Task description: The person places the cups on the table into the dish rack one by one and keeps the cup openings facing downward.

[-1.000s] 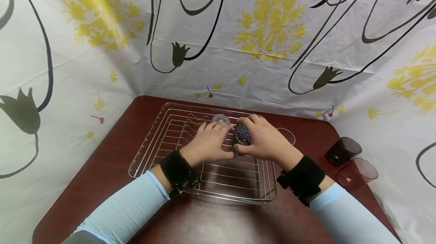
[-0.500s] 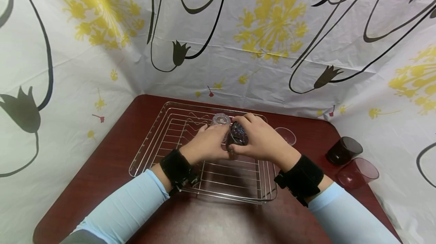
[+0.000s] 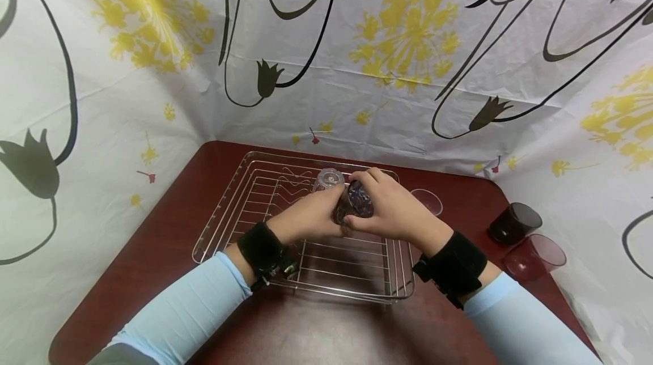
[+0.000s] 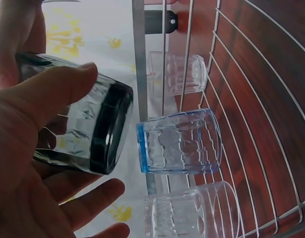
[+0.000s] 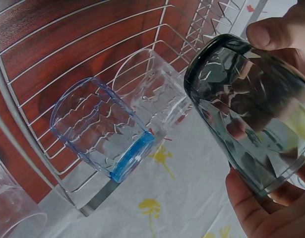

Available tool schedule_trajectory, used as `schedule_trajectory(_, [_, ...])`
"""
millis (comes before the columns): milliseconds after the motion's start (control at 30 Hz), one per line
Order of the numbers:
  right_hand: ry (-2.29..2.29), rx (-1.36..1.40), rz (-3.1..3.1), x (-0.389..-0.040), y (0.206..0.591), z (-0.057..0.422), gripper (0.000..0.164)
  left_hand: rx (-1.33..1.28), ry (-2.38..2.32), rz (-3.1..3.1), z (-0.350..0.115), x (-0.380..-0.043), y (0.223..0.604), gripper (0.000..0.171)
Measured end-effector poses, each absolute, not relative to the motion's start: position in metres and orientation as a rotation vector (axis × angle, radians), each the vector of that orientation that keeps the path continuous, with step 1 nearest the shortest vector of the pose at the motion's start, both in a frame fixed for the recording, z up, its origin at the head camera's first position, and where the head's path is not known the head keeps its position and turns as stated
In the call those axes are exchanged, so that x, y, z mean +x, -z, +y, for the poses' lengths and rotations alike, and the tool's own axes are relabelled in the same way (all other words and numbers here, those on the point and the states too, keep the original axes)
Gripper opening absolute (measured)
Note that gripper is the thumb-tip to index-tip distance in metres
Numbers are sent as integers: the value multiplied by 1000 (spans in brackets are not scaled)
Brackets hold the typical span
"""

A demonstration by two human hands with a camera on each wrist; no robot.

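Note:
A dark smoky drinking glass (image 3: 359, 200) is held over the wire rack between both hands. My right hand (image 3: 393, 203) grips it from the right, thumb on the near side and fingers over the far side. From the left, my left hand (image 3: 313, 215) curls round it; the left wrist view shows that thumb lying along the faceted wall of the dark glass (image 4: 88, 119). The glass is tilted, its thick base visible in both wrist views. Close by in the rack are a clear glass with a blue base (image 5: 100, 129), upside down, and a plain clear glass (image 5: 157, 89).
The silver wire rack (image 3: 347, 295) stands on a dark red table (image 3: 316, 331). Right of it is a clear glass (image 3: 428, 200). Farther right, a dark glass (image 3: 514, 224) and a red glass (image 3: 535, 257) lie near the edge. Patterned cloth (image 3: 331, 121) hangs around the table.
The dark glass has moved slightly left in my right hand. My left hand, earlier apart from it, has come round its left side and now holds it too.

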State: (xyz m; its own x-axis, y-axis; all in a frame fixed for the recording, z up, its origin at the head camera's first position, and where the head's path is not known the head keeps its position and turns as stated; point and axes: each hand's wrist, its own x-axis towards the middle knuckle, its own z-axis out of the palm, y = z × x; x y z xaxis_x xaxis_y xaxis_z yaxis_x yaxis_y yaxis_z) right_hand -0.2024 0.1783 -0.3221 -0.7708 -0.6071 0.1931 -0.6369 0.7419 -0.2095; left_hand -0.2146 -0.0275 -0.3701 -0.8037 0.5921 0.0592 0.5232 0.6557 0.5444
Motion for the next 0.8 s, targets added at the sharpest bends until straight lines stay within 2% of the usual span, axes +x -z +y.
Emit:
schedule_trajectory(167, [-422,1037,-2820,-203,321,179,76,902,-850,2749,-27,-214,364,79])
schedule_trajectory(400, [-413,1021,-2868,-201,320,181,80,846,-841,2755,-26,-213,362,88])
schedule_trajectory(800, [-427,1055,-2851,-199,327,187,79,822,-865,2726,-25,-212,362,85])
